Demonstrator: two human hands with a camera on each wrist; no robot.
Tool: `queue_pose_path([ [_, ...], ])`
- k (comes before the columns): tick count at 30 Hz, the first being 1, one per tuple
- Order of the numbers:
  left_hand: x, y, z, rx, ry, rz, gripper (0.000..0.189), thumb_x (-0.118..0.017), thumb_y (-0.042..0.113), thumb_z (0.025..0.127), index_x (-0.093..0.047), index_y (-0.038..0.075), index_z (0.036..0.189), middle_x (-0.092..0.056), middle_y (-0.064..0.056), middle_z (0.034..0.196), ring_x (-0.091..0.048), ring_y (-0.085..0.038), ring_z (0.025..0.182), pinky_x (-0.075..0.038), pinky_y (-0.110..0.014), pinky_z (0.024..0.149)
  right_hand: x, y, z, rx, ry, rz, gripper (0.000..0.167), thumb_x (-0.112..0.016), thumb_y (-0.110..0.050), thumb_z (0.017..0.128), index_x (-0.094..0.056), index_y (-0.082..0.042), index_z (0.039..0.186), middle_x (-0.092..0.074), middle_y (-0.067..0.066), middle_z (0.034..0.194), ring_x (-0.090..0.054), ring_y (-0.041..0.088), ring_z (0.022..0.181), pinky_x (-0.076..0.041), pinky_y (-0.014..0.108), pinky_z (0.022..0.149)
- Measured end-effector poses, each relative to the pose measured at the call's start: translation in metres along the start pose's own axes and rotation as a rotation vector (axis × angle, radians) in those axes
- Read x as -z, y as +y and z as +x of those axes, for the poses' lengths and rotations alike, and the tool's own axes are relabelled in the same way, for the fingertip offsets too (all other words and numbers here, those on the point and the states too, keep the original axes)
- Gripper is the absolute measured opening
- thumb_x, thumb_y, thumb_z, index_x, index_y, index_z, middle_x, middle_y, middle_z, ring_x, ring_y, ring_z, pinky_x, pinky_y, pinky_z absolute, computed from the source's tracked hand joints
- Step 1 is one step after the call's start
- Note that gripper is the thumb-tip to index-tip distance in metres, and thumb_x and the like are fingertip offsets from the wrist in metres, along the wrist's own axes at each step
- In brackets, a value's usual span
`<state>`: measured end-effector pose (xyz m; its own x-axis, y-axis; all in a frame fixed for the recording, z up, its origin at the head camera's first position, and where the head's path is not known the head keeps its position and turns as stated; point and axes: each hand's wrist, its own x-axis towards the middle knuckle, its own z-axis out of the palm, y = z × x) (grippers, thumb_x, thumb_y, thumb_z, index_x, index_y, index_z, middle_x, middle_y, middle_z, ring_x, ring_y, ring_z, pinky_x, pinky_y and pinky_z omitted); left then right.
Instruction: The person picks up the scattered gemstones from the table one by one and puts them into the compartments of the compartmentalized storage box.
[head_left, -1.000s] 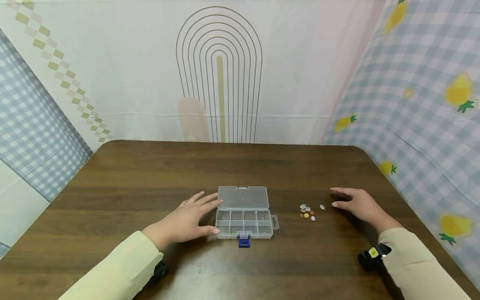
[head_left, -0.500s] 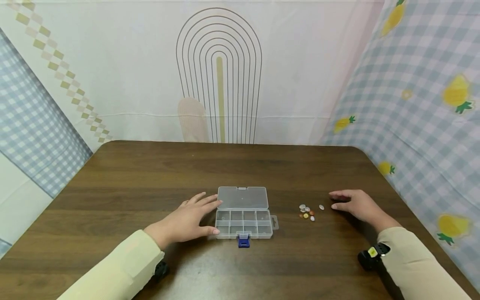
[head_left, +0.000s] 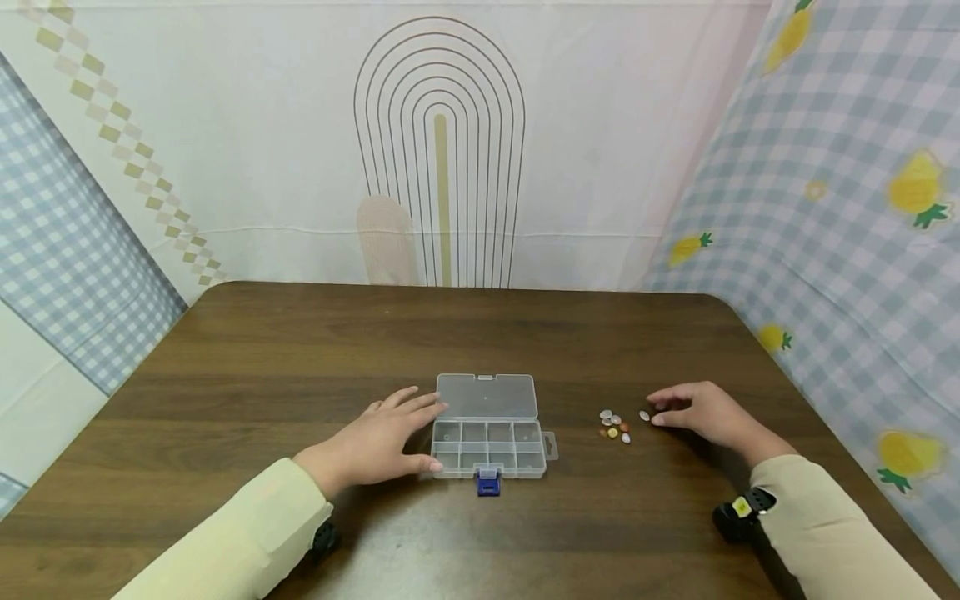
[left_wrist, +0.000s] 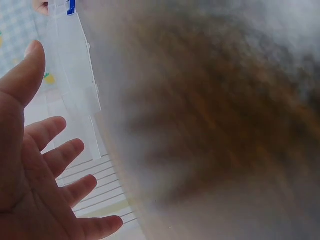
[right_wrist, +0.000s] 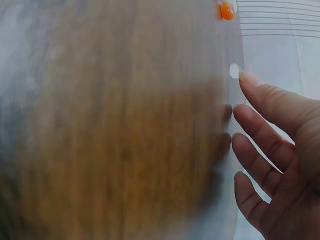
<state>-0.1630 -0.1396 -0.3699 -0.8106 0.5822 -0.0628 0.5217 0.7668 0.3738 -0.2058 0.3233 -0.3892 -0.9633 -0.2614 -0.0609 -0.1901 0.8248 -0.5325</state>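
A clear plastic compartment box (head_left: 489, 448) lies on the table with its lid (head_left: 486, 397) swung back and a blue latch (head_left: 488, 483) at the front. Against its left side rests my left hand (head_left: 378, 440), fingers spread, fingertips at the lid and thumb at the front corner. My right hand (head_left: 701, 411) hovers low at the right, thumb and fingers apart. Just off its thumb tip lies a single small white oval piece (head_left: 644, 415), also visible as a white piece (right_wrist: 234, 71) in the right wrist view. Left of it sit several small pebble-like pieces, including a yellow one (head_left: 612, 432).
The brown wooden table (head_left: 360, 333) has a white patterned cloth (head_left: 285, 167) behind it. A checked cloth with pineapples (head_left: 825, 250) hangs along the right side. A hanging tab (head_left: 551, 445) sticks out from the box's right end.
My right hand has moved slightly left, bringing its fingertips close to the lone white piece. The left hand, the box and the small pieces stay where they were.
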Motion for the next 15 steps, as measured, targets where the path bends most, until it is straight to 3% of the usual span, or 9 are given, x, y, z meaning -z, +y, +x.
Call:
queue_pose_path([
  [7, -0.0022, 0.0014, 0.0013, -0.004, -0.017, 0.009, 0.076, -0.066, 0.052, 0.086, -0.040, 0.017, 0.149, -0.033, -0.004, 0.155, -0.020, -0.037, 0.145, -0.022, -0.069, 0.105, -0.0002, -0.0032, 0.0011, 0.014, -0.003, -0.017, 0.035, -0.077, -0.026, 0.083, -0.073, -0.003, 0.108, -0.070, 0.001, 0.092, -0.060, 0.014, 0.085, -0.048, 0.033, 0.073],
  [15, -0.0045, 0.0025, 0.0020, -0.003, -0.028, 0.020, 0.078, -0.065, 0.053, 0.085, -0.039, 0.018, 0.150, -0.033, -0.004, 0.156, -0.021, -0.037, 0.144, -0.023, -0.067, 0.105, -0.0012, -0.0092, 0.0018, -0.001, -0.007, -0.032, 0.031, -0.077, -0.027, 0.083, -0.075, -0.005, 0.105, -0.072, 0.006, 0.096, -0.062, 0.019, 0.089, -0.049, 0.038, 0.076],
])
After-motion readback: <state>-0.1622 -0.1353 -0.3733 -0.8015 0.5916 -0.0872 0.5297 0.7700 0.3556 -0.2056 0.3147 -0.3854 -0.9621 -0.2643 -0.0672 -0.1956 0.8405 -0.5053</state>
